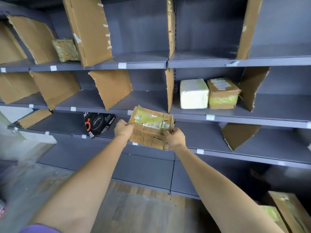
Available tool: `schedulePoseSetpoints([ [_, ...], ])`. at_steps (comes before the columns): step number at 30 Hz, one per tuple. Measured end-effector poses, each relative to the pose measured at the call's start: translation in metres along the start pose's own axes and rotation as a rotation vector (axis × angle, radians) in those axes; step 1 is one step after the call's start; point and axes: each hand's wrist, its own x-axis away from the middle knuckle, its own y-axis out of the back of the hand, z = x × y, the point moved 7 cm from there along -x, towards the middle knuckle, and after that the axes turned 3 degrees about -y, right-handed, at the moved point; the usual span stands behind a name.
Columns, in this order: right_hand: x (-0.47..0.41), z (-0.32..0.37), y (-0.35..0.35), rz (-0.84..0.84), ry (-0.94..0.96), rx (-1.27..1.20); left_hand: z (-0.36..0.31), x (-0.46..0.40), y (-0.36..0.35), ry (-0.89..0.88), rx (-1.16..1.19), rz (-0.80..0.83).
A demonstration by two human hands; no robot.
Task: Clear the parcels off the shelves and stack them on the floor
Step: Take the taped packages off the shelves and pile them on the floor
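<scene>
Head-camera view, looking forward and slightly down at a wall of grey metal shelves [235, 62] split into bays by upright brown cardboard dividers [111, 88]. Two bare forearms reach out from the bottom of the picture. Between them the person holds a flat, crumpled cardboard parcel [149, 132], patched with yellow-green tape and a white label, in front of the lower shelf edge and clear of the shelf surface. The left hand [123, 128] grips the parcel's left edge, fingers curled around it. The right hand [175, 137] pinches its right edge, thumb on the near face. The hands are apart, with the parcel spanning the gap.

Just left of the held parcel, a black printed box [98, 124] with an orange mark and a picture of a round pan leans on the same lower shelf. On the middle shelf, to the right, a white wrapped parcel [193, 94] and a brown box with yellow-green tape [222, 93] sit side by side, touching. On the upper shelf at far left, a small parcel wrapped in shiny yellowish tape [65, 50] stands between two dividers. At the bottom right corner, long cardboard boxes [286, 214] lie on the floor [134, 211], which looks like wood planking. A scrap of purple sleeve [38, 228] shows at the bottom left.
</scene>
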Motion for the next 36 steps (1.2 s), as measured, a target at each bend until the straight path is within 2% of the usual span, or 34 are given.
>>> schedulePoseSetpoints([
  [7, 0.049, -0.069, 0.082, -0.134, -0.082, 0.051, -0.001, 0.079, -0.069, 0.010, 0.017, 0.276],
  [12, 0.115, -0.124, 0.136, -0.236, -0.200, 0.065, 0.006, 0.155, -0.112, -0.089, -0.147, 0.507],
  [15, 0.160, -0.162, 0.165, -0.292, -0.241, 0.117, 0.018, 0.200, -0.137, -0.132, -0.188, 0.576],
  [19, 0.228, -0.221, 0.210, -0.369, -0.380, 0.161, 0.029, 0.275, -0.180, -0.126, -0.234, 0.734],
  [24, 0.303, -0.276, 0.277, -0.449, -0.530, 0.155, 0.026, 0.368, -0.246, -0.194, -0.176, 0.905],
  [29, 0.340, -0.331, 0.335, -0.430, -0.618, 0.156, 0.020, 0.438, -0.307, -0.252, -0.308, 0.966],
  [36, 0.354, -0.413, 0.418, -0.359, -0.707, 0.108, -0.004, 0.530, -0.390, -0.345, -0.577, 0.970],
])
